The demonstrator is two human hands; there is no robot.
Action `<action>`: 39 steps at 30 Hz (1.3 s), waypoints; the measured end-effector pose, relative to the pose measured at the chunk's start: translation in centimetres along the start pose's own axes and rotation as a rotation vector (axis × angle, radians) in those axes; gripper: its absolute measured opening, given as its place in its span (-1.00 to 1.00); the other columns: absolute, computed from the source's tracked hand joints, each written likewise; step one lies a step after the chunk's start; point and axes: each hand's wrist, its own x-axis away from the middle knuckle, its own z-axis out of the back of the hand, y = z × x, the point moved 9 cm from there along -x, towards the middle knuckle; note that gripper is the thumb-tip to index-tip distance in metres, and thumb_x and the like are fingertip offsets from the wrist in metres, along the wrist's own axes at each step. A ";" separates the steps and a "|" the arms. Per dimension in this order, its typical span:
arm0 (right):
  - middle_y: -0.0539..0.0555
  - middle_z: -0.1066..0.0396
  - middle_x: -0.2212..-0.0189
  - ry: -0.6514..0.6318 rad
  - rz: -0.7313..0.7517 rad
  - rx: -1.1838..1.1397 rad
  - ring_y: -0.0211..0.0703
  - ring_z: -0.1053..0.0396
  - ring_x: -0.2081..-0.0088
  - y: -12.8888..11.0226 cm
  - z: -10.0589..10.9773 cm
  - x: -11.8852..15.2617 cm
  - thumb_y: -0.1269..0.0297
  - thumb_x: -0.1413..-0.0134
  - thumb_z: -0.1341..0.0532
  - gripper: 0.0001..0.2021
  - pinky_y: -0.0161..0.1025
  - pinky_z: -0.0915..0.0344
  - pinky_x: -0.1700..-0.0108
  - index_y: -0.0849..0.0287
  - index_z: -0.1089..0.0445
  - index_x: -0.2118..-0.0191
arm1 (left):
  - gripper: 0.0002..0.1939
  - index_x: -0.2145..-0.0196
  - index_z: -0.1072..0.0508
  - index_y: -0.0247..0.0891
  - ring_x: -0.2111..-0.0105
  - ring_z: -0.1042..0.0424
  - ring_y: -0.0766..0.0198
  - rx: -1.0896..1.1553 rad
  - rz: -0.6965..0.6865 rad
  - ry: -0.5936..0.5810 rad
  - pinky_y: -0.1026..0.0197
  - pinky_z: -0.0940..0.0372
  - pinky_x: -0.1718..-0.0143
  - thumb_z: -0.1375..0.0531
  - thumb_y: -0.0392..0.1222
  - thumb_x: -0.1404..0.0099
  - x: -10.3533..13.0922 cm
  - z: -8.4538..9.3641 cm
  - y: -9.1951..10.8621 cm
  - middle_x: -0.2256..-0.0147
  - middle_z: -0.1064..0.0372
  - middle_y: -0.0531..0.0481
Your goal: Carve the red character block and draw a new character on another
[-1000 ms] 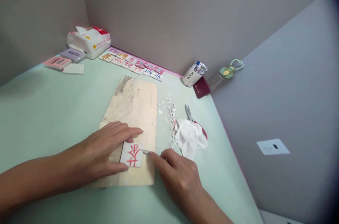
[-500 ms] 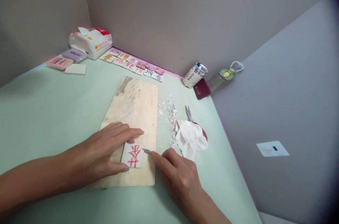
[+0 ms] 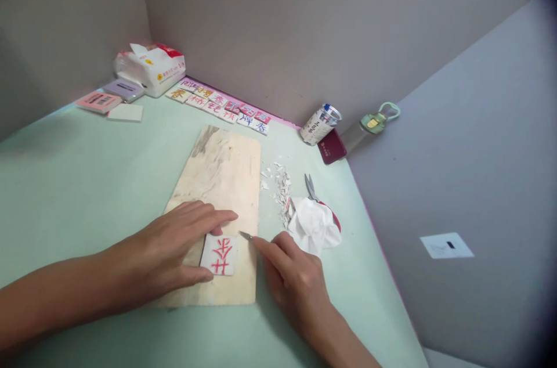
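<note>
A small square white carving block [image 3: 224, 253] with a red character lies on the wooden board [image 3: 237, 165]. My left hand [image 3: 178, 246] holds the block's left side against the board, thumb at the near corner and fingers at the far one. In my right hand [image 3: 293, 275] is a craft knife [image 3: 246, 235], its handle mostly hidden by my fingers. The blade tip is just off the block's upper right corner, over the board, and does not touch the block.
White shavings [image 3: 284, 191] lie right of the board, beside a crumpled tissue [image 3: 315, 226] partly covering scissors [image 3: 311, 188]. Lettered tiles [image 3: 217, 104] line the back, near a tissue pack [image 3: 150, 69]. A can [image 3: 319, 124], dark red booklet [image 3: 333, 147] and bottle [image 3: 369, 123] stand or lie back right.
My right hand has moved the knife slightly away and to the right, so its tip has left the block's right edge. My left hand and the block stay in place.
</note>
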 end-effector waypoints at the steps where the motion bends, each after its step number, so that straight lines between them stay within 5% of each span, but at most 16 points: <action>1: -0.01 -0.31 0.44 -0.015 -0.003 -0.026 -0.31 -0.28 0.53 0.0 0.1 0.1 0.51 -0.41 -0.02 -0.70 -0.38 -0.12 0.56 0.20 -0.50 0.03 | -0.21 -0.34 -0.07 0.18 -0.20 -0.31 0.01 0.001 -0.008 -0.003 -0.02 -0.20 -0.21 -0.33 -0.21 -0.31 0.0 0.0 0.1 -0.16 -0.34 0.03; 12: 0.00 -0.32 0.47 -0.009 0.092 0.101 -0.29 -0.21 0.55 -1.8 -0.3 0.7 0.54 -0.44 0.01 -0.67 -0.33 -0.07 0.54 0.25 -0.49 0.00 | -0.22 -0.34 -0.08 0.17 -0.22 -0.28 0.01 -0.021 -0.009 0.006 -0.06 -0.17 -0.25 -0.34 -0.20 -0.31 0.2 0.2 0.0 -0.19 -0.31 0.03; 21: -0.01 -0.26 0.50 -0.007 0.010 0.171 -0.25 -0.14 0.57 -0.9 -0.7 -0.7 0.56 -0.40 0.03 -0.63 -0.27 0.06 0.58 0.24 -0.54 0.10 | -0.15 -0.35 -0.08 0.26 -0.19 -0.32 0.08 -0.038 -0.009 0.058 0.04 -0.20 -0.24 -0.37 -0.20 -0.26 0.2 0.1 -0.2 -0.18 -0.33 0.13; 27: -0.02 -0.26 0.46 -0.008 -0.128 -0.056 -0.27 -0.22 0.53 1.9 -1.0 -0.6 0.48 -0.41 -0.05 -0.70 -0.33 -0.02 0.54 0.17 -0.54 0.09 | -0.20 -0.34 -0.12 0.21 -0.20 -0.33 0.08 -0.020 -0.001 0.045 0.05 -0.24 -0.22 -0.35 -0.21 -0.26 0.1 0.0 -0.2 -0.18 -0.37 0.12; 33: 0.01 -0.30 0.40 -0.117 -0.151 -0.240 -0.27 -0.29 0.48 2.0 -1.2 -0.1 0.44 -0.43 -0.08 -0.73 -0.35 -0.15 0.50 0.20 -0.52 -0.01 | -0.34 -0.33 -0.13 0.19 -0.24 -0.28 0.10 0.021 -0.024 0.029 0.04 -0.21 -0.25 -0.22 -0.24 -0.38 0.0 0.7 0.6 -0.23 -0.31 0.10; 39: 0.02 -0.32 0.38 -0.134 -0.148 -0.256 -0.27 -0.28 0.50 1.7 -0.8 0.1 0.37 -0.46 -0.07 -0.76 -0.33 -0.16 0.50 0.21 -0.50 0.01 | -0.18 -0.25 -0.21 0.01 -0.05 -0.36 -0.01 -0.153 0.030 0.222 -0.02 -0.25 -0.10 -0.47 -0.11 -0.12 -0.1 1.0 1.6 -0.04 -0.36 0.01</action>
